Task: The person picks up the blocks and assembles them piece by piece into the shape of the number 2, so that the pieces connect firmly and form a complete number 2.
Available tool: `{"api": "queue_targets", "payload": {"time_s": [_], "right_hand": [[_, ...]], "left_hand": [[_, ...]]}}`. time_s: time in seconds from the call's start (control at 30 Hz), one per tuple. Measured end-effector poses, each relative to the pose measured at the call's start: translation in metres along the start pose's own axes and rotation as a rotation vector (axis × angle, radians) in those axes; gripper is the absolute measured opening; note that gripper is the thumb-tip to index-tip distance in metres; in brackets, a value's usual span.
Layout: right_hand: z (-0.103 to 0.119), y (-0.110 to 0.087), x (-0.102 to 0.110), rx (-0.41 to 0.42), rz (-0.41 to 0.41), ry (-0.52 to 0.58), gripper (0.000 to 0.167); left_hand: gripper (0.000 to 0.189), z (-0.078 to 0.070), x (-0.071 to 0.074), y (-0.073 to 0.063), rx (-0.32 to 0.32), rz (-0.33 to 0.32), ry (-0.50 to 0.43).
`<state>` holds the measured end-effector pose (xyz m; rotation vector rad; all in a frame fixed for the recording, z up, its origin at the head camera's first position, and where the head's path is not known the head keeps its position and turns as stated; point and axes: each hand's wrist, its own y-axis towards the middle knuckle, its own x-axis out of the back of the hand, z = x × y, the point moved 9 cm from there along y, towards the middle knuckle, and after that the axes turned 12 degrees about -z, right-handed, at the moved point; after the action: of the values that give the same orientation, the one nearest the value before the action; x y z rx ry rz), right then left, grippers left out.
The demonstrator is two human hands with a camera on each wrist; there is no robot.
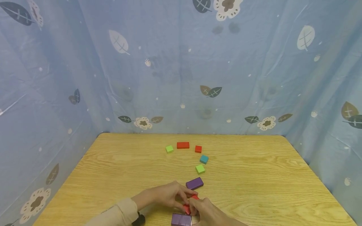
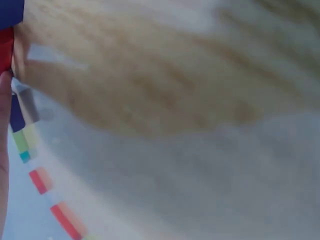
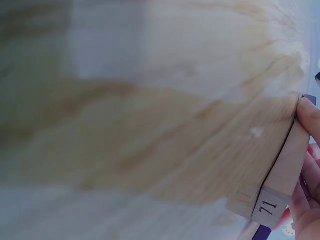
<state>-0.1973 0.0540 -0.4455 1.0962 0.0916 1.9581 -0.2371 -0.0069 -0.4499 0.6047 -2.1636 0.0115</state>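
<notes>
Two hands meet near the front of the wooden table. My left hand (image 1: 169,194) holds a red block (image 1: 187,209) between finger and thumb; in the left wrist view, one finger (image 2: 4,130) lies against red. Close beside it, my right hand (image 1: 207,212) bends its fingers over the same spot, hiding part of the red. The right wrist view shows its thumb (image 3: 310,117) pressing a bare wooden block (image 3: 287,165) marked 71, with other fingers behind. One purple block (image 1: 194,183) lies just beyond the hands; purple blocks (image 1: 181,219) lie on the near side.
From the purple block a curved row runs away: a green block (image 1: 200,169), a teal block (image 1: 204,159), a small red block (image 1: 198,149), a long red block (image 1: 183,145) and another green block (image 1: 169,149). A patterned blue curtain (image 1: 181,69) surrounds the table (image 1: 254,175).
</notes>
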Motion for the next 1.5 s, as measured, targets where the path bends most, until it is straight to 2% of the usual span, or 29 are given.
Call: {"api": "queue_targets", "payload": {"time_s": [0.13,0.27,0.4,0.53,0.67,0.83,1.0,1.37,1.5], "right_hand": [[0.001,0.0,0.001,0.023,-0.011,0.0,0.028],[0.0,0.0,0.001,0.022,-0.014,0.024,0.03],[0.001,0.0,0.001,0.025,-0.015,0.035,0.033],[0.0,0.001,0.002,0.015,-0.013,0.018,0.037],[-0.001,0.003,0.002,-0.002,-0.007,-0.014,0.039],[0.001,0.003,0.002,0.012,-0.005,-0.018,0.039],[0.001,0.003,0.003,0.026,-0.011,0.004,0.039],[0.005,-0.001,0.001,0.116,-0.012,0.003,0.036],[0.009,-0.002,0.001,0.153,-0.011,-0.015,0.023]], "left_hand": [[0.026,-0.009,-0.001,0.001,-0.054,0.046,0.096],[0.023,-0.019,0.0,0.0,-0.136,0.064,0.274],[0.021,-0.026,0.0,0.001,-0.154,0.07,0.385],[0.021,-0.03,-0.002,0.0,-0.167,0.062,0.425],[0.022,-0.031,-0.001,-0.001,-0.17,0.012,0.427],[0.022,-0.034,0.0,-0.006,-0.136,-0.038,0.353],[0.024,-0.035,-0.002,-0.009,-0.098,-0.035,0.319],[0.023,-0.034,-0.001,-0.011,-0.086,-0.054,0.277],[0.022,-0.034,-0.001,-0.01,-0.071,-0.044,0.292]]}}
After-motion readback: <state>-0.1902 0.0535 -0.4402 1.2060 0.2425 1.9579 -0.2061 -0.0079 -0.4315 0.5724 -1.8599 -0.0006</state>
